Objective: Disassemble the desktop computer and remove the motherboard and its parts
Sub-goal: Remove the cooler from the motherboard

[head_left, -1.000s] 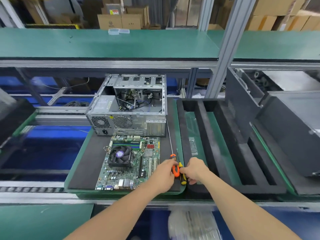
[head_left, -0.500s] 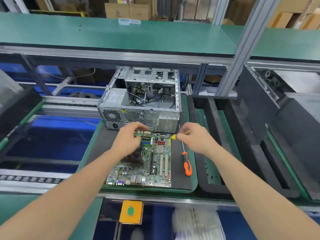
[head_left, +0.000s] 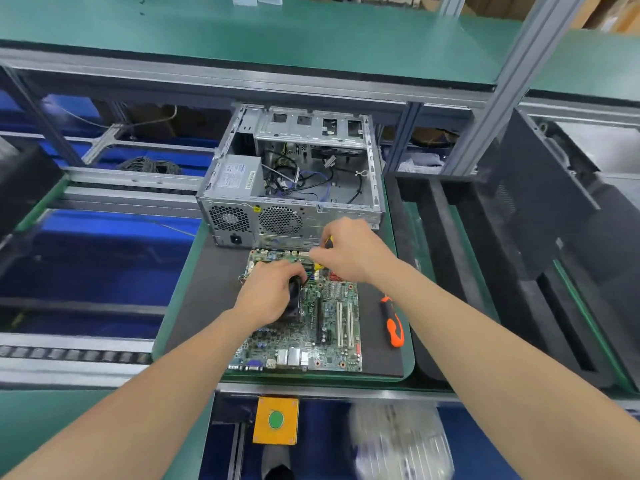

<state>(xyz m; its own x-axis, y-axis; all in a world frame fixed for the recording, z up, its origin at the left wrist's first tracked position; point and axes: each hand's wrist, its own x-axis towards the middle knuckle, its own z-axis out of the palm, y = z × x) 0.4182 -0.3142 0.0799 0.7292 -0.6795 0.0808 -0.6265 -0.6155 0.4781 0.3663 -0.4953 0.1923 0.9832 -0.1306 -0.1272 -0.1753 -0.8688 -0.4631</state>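
The green motherboard (head_left: 311,334) lies flat on a dark mat in front of the opened metal computer case (head_left: 294,188). My left hand (head_left: 268,292) grips the black CPU cooler fan (head_left: 294,296) on the board's left half. My right hand (head_left: 349,251) holds a yellow-and-black screwdriver (head_left: 327,242) over the board's far edge, its tip pointing down toward the cooler. Loose cables lie inside the case.
An orange-handled screwdriver (head_left: 393,323) lies on the mat right of the board. Black foam trays (head_left: 450,271) and a dark case panel (head_left: 533,202) stand to the right. A yellow box with a green button (head_left: 276,420) sits below the bench edge. A green shelf (head_left: 277,36) runs above.
My right hand picked up the yellow screwdriver, left the orange one on the mat, and moved to the board's far edge. My left hand moved onto the cooler fan.
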